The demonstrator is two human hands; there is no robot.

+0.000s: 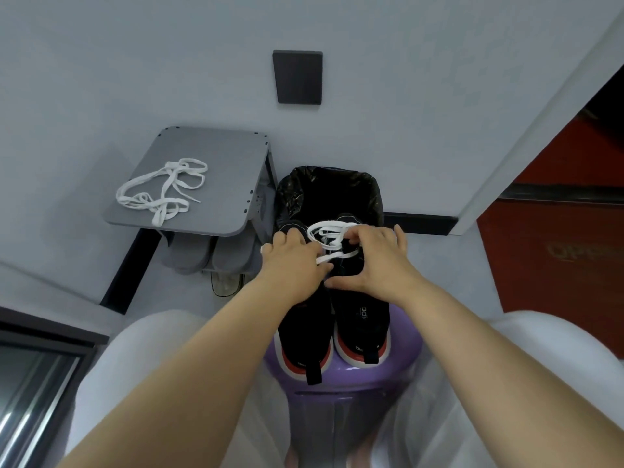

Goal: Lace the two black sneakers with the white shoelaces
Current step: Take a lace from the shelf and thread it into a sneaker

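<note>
Nearest me, between my knees in pale trousers, stands a round purple plastic stool. On it the two black knit sneakers with red-and-white heels sit side by side, heels toward me: the left sneaker and the right sneaker. Both my hands reach out over their front halves. My right hand has its thumb spread wide and its fingers curled down, pinching the flat white shoelace that lies in loose loops across the fronts of the shoes. My left hand lies back-up over the left sneaker with a strand running under it, and I cannot tell whether it pinches that strand or only rests on it. I judge the lacing barely begun: no crossings show, though my hands hide the eyelets. To do it well I should find both tips, draw them through the lowest eyelets, even the ends, keep the flat lace untwisted, and steady the shoe on the small seat. Just behind the stool stands a black bin lined with a black plastic bag, its mouth open beyond the toes, so a dropped lace or nudged shoe could fall in. Left of it a grey shoe rack carries the second white shoelace in a loose tangle, well apart from the shoes; grey slippers sit on the shelf beneath. Farther off a dark rectangular plate hangs on the pale wall, and a red panel shows at the right.
</note>
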